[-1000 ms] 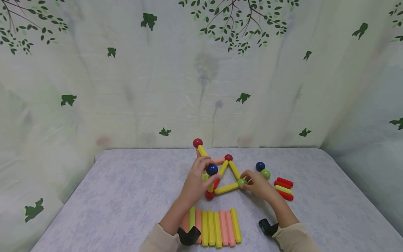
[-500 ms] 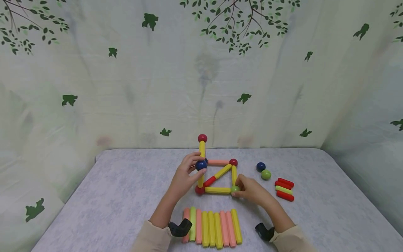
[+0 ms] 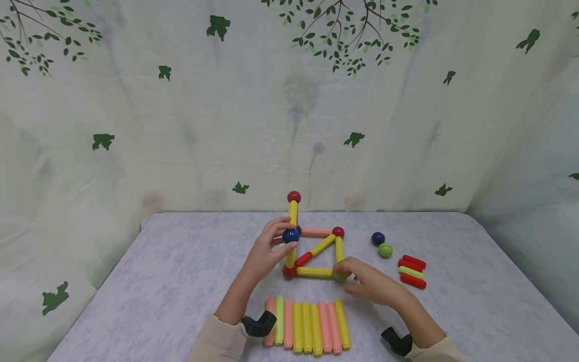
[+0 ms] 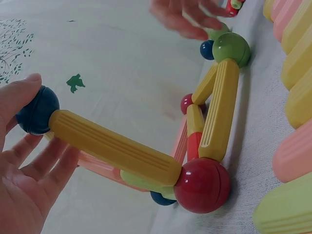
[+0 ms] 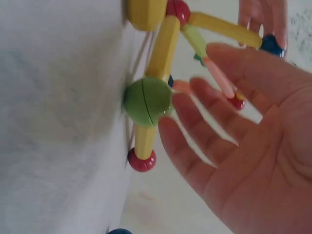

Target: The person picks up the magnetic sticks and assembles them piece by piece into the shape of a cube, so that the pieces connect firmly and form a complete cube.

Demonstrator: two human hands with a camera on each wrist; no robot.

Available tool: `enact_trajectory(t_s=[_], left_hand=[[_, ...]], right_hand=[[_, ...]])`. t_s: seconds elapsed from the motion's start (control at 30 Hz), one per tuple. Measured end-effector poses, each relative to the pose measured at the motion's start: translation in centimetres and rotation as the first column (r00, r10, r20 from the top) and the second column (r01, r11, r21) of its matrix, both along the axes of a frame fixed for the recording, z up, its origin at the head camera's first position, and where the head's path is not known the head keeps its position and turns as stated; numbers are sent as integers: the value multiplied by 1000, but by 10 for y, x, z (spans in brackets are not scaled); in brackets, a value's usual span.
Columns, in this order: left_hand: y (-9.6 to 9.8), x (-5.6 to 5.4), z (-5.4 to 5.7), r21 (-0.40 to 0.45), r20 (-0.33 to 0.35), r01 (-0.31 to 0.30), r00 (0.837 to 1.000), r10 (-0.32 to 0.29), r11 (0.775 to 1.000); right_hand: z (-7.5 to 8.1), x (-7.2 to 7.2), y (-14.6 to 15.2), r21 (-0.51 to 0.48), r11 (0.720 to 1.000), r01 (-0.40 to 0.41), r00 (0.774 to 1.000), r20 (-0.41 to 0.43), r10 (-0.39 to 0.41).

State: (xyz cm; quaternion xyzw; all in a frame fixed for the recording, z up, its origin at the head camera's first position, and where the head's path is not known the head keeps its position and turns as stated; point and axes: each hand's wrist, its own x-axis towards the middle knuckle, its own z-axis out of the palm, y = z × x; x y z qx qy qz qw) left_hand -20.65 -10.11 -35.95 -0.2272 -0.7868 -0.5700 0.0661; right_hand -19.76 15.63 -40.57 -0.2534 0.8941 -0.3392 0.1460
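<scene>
A frame of rods and balls stands mid-table, with a red ball (image 3: 289, 272) at its near left corner. My left hand (image 3: 264, 251) pinches the raised blue ball (image 4: 38, 111), which tops a leaning yellow rod (image 4: 114, 146). Behind it, another yellow rod (image 3: 293, 213) ends in a high red ball (image 3: 294, 196). My right hand (image 3: 373, 281) has its fingers spread beside the green corner ball (image 5: 146, 101); whether a fingertip touches it I cannot tell. A red-and-yellow diagonal (image 3: 316, 248) crosses the base to the far red ball (image 3: 338, 232).
Pink, yellow and light green rods (image 3: 307, 327) lie in a row in front of the frame. To the right are a loose blue ball (image 3: 378, 239), a green ball (image 3: 385, 250) and short red and green rods (image 3: 412, 271). A patterned cloth (image 3: 203, 125) hangs behind the table.
The frame has turned and shifted left, its base now squarer to me. My right hand has let go of the green corner ball, fingers opening. The left still holds the blue ball.
</scene>
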Motion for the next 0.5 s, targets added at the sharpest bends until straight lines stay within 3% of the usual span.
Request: enact_trajectory(t_s=[0.13,0.23,0.33,0.5], left_hand=[[-1,0,1,-7,3,4,1000,-4,1000],[-1,0,2,-5,7,20,1000,-20,1000],[-2,1,2,-1,6,35,999,-35,999],[-2,0,1,5,8,36,999,-36,999]], right_hand=[[-3,14,1,-19,979,-201,975,91,202],[-8,21,1,33,962,-272,957,111,267],[-11,25,1,121,952,-281,958,94,271],[-8,27,5,219,949,-228,973,91,213]])
